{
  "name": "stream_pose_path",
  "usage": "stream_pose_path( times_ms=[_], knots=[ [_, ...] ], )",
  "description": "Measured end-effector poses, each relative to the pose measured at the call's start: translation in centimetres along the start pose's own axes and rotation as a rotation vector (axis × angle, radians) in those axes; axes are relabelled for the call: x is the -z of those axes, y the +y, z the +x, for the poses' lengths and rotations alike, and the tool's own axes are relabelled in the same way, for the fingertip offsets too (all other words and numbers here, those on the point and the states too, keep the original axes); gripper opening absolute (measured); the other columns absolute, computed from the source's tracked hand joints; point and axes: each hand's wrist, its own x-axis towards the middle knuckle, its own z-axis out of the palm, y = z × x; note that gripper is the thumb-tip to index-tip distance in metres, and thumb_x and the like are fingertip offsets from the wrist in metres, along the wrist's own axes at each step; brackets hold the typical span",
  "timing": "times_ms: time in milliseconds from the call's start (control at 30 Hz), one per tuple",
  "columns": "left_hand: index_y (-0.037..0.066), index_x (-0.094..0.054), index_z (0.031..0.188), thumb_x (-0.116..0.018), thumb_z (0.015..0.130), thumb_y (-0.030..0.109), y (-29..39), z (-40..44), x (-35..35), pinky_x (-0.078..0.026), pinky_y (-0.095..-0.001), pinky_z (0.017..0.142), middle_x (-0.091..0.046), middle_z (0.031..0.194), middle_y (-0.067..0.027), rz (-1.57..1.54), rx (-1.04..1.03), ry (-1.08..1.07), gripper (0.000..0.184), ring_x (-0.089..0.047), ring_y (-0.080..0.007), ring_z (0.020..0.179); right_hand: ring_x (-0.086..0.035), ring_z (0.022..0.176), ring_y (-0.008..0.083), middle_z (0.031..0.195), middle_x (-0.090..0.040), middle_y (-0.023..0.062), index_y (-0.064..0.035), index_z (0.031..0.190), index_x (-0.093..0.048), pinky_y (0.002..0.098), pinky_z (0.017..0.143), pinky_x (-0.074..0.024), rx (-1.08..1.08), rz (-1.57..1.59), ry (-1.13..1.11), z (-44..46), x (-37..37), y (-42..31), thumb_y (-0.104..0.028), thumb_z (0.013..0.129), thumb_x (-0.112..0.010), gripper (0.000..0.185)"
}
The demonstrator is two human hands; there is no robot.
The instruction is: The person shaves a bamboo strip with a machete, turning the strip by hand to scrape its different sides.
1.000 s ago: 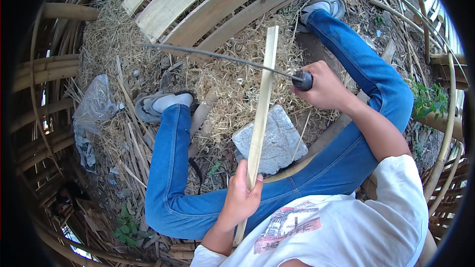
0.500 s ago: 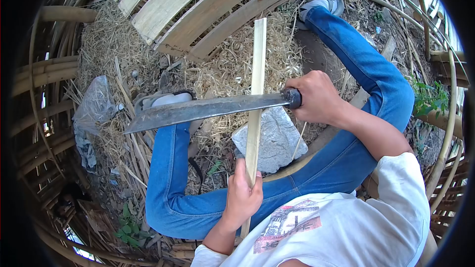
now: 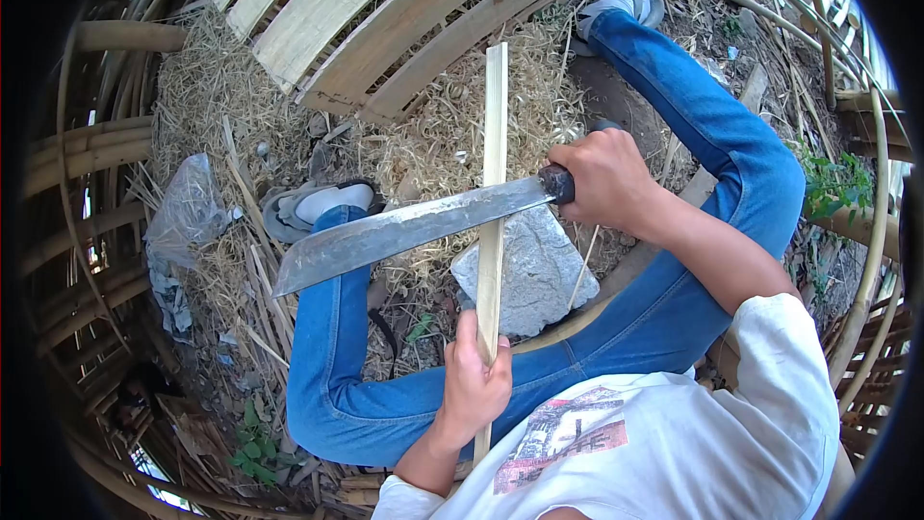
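Observation:
My left hand (image 3: 472,380) is closed round the lower part of a pale wooden strip (image 3: 494,125), which points up and away from my lap. A machete (image 3: 414,231) with a dark handle is held in my right hand (image 3: 611,181). Its broad blade lies across the strip and reaches left over my shin; whether the edge touches the wood I cannot tell. Beneath the strip sits a rough grey stone block (image 3: 539,274), between my legs.
A slatted wooden panel (image 3: 385,34) stands at the top. Shavings (image 3: 433,149) cover the ground between my feet. A clear plastic bag (image 3: 188,207) lies at the left, near bamboo poles (image 3: 91,149). A green plant (image 3: 837,188) grows at the right.
The blade has swung down toward me and turned its flat side into view. My right hand has moved slightly nearer my lap. The strip's far end has shifted left.

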Motion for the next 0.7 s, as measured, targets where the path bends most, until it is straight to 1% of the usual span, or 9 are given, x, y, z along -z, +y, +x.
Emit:
stream_pose_path(
  times_ms=[267, 367, 467, 533, 567, 600, 700],
  knots=[
    [0.002, -0.043, 0.092, -0.06, 0.088, -0.002, 0.8, -0.3, 0.6, -0.038, -0.0326, 0.052, -0.051, 0.064, -0.0066, -0.006, -0.03, -0.012, 0.018, -0.047, -0.0116, 0.056, -0.067, 0.06, 0.034, 0.061, -0.063, 0.0126, -0.0082, 0.073, -0.065, 0.0452, 0.059, -0.0519, 0.038, -0.03, 0.122, 0.2, -0.6, 1.0, -0.021, 0.058, -0.075, 0.023],
    [0.002, -0.043, 0.092, -0.06, 0.088, -0.002, 0.8, -0.2, 0.7, -0.038, -0.0324, 0.052, -0.051, 0.064, -0.0061, -0.017, -0.03, -0.014, 0.018, -0.048, -0.0115, 0.057, -0.066, 0.06, 0.034, 0.06, -0.063, 0.0119, -0.0084, 0.073, -0.065, 0.0451, 0.058, -0.0516, 0.067, -0.002, 0.165, 0.3, -0.4, 1.1, -0.02, 0.059, -0.075, 0.021],
    [0.002, -0.044, 0.092, -0.06, 0.088, -0.002, 0.4, -0.8, 0.8, -0.037, -0.0313, 0.05, -0.051, 0.064, -0.0052, -0.038, -0.026, -0.028, 0.018, -0.047, -0.0103, 0.056, -0.067, 0.062, 0.0335, 0.06, -0.063, 0.0118, -0.008, 0.074, -0.066, 0.0451, 0.06, -0.0531, 0.064, -0.033, 0.215, 0.5, -0.2, 1.6, -0.018, 0.062, -0.074, 0.018],
    [0.002, -0.044, 0.092, -0.06, 0.089, -0.002, 0.2, -1.0, 0.8, -0.036, -0.0302, 0.049, -0.05, 0.063, -0.0044, -0.049, -0.045, -0.038, 0.017, -0.046, -0.009, 0.055, -0.068, 0.065, 0.0347, 0.062, -0.064, 0.0138, -0.0082, 0.076, -0.067, 0.0461, 0.064, -0.0548, -0.108, -0.112, 0.268, 1.4, 1.1, 3.8, -0.017, 0.065, -0.073, 0.015],
    [0.002, -0.044, 0.092, -0.06, 0.089, -0.002, 0.3, -0.9, 0.6, -0.035, -0.0295, 0.048, -0.05, 0.063, -0.004, -0.055, -0.067, -0.044, 0.017, -0.045, -0.0083, 0.054, -0.068, 0.068, 0.0366, 0.063, -0.064, 0.0161, -0.0084, 0.077, -0.068, 0.0479, 0.068, -0.0555, -0.217, -0.093, 0.309, 1.8, 1.8, 4.7, -0.016, 0.066, -0.071, 0.014],
    [0.002, -0.044, 0.092, -0.06, 0.089, -0.002, 0.3, -0.8, 0.4, -0.034, -0.0288, 0.048, -0.05, 0.063, -0.0036, -0.066, -0.09, -0.045, 0.017, -0.044, -0.0075, 0.054, -0.067, 0.069, 0.0387, 0.065, -0.065, 0.0179, -0.0087, 0.077, -0.069, 0.0499, 0.069, -0.0546, -0.234, -0.12, 0.329, 1.9, 2.3, 5.6, -0.016, 0.066, -0.07, 0.013],
    [0.002, -0.044, 0.092, -0.061, 0.09, -0.001, 0.2, -1.0, 0.4, -0.034, -0.0282, 0.047, -0.049, 0.063, -0.0022, -0.11, -0.057, -0.099, 0.017, -0.042, -0.0062, 0.053, -0.066, 0.069, 0.0391, 0.066, -0.065, 0.0178, -0.0093, 0.078, -0.07, 0.0503, 0.068, -0.0534, -0.214, -0.138, 0.341, 1.4, 2.8, 6.2, -0.016, 0.064, -0.069, 0.015]
  ],
)
